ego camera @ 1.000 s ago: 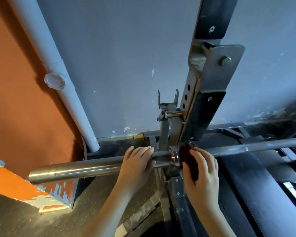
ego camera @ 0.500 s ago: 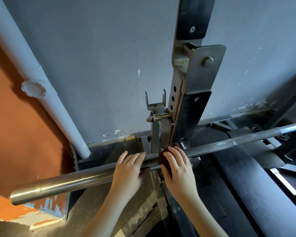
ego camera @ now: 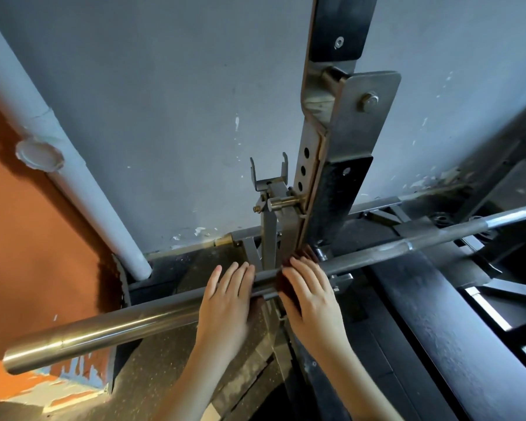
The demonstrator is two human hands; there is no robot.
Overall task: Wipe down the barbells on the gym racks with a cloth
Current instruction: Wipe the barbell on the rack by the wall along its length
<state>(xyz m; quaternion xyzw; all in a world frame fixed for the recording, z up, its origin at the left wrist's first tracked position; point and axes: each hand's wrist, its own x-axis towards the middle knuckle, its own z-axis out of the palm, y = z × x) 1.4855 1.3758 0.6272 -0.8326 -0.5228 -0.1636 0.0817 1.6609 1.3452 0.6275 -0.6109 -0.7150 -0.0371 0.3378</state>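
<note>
Head: smooth cylindrical steel barbell (ego camera: 104, 329), dark-red cloth (ego camera: 283, 288).

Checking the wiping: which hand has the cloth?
The right hand, pressing the dark red cloth on the barbell; the left hand rests bare on it.

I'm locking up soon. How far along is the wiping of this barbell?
Done: no wiped stretch is distinguishable. In hand: the right hand presses the dark cloth on the barbell beside the rack upright; the left hand steadies it. Left: likely the shaft rightwards.
</note>
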